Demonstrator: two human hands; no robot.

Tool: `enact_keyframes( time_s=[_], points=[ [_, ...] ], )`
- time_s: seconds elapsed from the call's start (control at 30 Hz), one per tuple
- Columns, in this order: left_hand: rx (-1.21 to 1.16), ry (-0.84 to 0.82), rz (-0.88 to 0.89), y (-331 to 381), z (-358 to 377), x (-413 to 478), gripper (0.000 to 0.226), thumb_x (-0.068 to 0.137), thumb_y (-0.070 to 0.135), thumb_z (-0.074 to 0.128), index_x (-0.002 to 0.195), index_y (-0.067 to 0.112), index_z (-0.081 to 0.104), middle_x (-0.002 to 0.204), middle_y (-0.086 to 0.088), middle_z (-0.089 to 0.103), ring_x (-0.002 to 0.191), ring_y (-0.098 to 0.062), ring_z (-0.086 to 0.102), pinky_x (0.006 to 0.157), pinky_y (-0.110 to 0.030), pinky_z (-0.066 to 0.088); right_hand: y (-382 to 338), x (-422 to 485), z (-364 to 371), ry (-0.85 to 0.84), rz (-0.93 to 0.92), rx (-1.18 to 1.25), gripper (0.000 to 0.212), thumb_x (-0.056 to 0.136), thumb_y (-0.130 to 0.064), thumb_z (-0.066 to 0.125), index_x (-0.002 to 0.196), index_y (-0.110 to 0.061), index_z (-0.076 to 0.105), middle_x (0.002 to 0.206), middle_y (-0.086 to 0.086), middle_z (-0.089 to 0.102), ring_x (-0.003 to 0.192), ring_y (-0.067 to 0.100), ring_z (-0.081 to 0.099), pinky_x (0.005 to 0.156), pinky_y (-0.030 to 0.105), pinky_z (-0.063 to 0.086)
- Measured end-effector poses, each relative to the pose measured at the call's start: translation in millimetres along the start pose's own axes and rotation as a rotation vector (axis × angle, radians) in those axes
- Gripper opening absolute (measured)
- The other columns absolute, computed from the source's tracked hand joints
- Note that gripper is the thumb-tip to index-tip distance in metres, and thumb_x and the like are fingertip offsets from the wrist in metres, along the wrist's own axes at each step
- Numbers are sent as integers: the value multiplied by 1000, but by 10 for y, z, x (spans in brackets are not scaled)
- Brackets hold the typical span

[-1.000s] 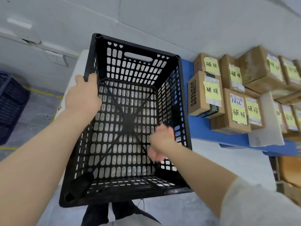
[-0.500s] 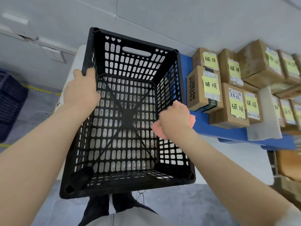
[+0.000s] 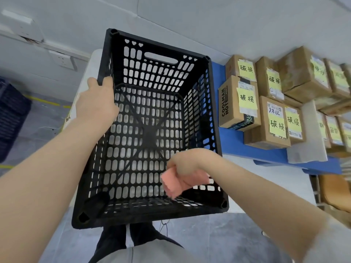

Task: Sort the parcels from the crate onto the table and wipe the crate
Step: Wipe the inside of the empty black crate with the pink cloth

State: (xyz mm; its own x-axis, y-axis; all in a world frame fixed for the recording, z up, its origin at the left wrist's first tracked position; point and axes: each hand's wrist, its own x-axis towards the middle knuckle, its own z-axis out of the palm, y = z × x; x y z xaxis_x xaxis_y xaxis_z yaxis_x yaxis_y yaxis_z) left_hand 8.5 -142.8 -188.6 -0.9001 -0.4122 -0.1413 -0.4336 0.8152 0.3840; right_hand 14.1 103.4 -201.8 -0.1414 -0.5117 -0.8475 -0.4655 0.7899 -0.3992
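Observation:
A black perforated plastic crate (image 3: 152, 76) fills the middle of the view and holds no parcels. My left hand (image 3: 96, 100) grips the top of its left wall. My right hand (image 3: 187, 166) is inside the crate near the right wall, low toward the near end, shut on a pink cloth (image 3: 171, 184). Brown cardboard parcels (image 3: 237, 103) with yellow sticky notes stand in rows on the blue table (image 3: 266, 154) to the right of the crate.
The crate rests on a white surface (image 3: 91, 61) beside the blue table. A white flat packet (image 3: 307, 141) lies among the parcels. A dark blue crate (image 3: 11, 118) stands on the floor at far left. My legs show below the crate.
My right hand with the pink cloth has slid from the upper right wall down toward the crate's near end. The left hand keeps its grip on the left wall.

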Motion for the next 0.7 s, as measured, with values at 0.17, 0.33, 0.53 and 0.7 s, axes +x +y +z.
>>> enact_keyframes(
  time_s=[0.17, 0.33, 0.53, 0.7],
  points=[
    [7, -6, -5, 8, 8, -8, 54, 85, 1, 53, 136, 9, 36, 119, -28, 38, 90, -54, 50, 65, -46, 33, -249, -427, -298, 606, 396, -403, 28, 75, -28, 27, 81, -22, 53, 78, -3, 50, 79, 23, 49, 79, 42, 44],
    [7, -5, -18, 12, 6, -5, 54, 85, -1, 53, 135, 9, 37, 120, -29, 38, 92, -55, 50, 66, -47, 33, -70, -47, 87, -55, 703, -733, 32, 92, -33, 45, 108, -14, 65, 92, 4, 63, 66, 26, 53, 88, 40, 42],
    [11, -7, -21, 17, -1, -17, 55, 85, -2, 52, 136, 9, 36, 121, -29, 38, 93, -55, 49, 68, -46, 31, -37, 30, 354, -154, 621, -202, 34, 90, -42, 51, 91, -10, 62, 79, 4, 62, 61, 16, 57, 57, 31, 46],
    [16, 0, -18, 14, 13, -3, 54, 85, 0, 54, 136, 8, 37, 120, -29, 38, 94, -56, 49, 68, -47, 32, -169, 79, 51, 124, 577, -271, 31, 78, -34, 46, 94, -10, 58, 95, 10, 60, 81, 31, 56, 85, 48, 39]
  ],
)
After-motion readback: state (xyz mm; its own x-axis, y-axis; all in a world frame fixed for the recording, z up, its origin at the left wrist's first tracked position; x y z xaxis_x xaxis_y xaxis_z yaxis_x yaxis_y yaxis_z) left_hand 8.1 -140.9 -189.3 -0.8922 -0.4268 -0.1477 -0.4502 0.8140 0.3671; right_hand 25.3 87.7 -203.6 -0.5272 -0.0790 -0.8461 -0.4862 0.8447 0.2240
